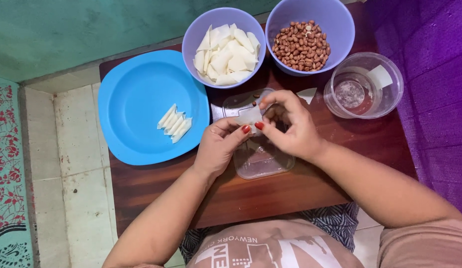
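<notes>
Head view, looking straight down on a dark brown wooden table (290,193). At its middle, a clear rectangular plastic lid (258,159) lying flat, taken as the landmark for everything else. Directly over the far end of that lid, a small pale, thin pastry wrapper (248,118) pinched between both hands, long axis running roughly left to right, parallel to the lid's short edge. Left hand (218,146) at the lid's left edge, thumb and forefinger closed on the wrapper's near left corner, red nails showing, wrist angled in from below left. Right hand (290,126) above the lid's right side, fingers curled down and pressed on the wrapper's right end, forearm coming in from the lower right; slightly nearer the wrapper's centre than the left. Left of the lid, a flat bright blue plastic plate (136,79) bearing a short row of folded white rolls (174,123). Beyond the lid, a lilac plastic bowl of cut wrappers (203,30) and another lilac bowl of brown peanuts (340,22). Right of the lid and beyond, a clear round plastic tub (390,94).
</notes>
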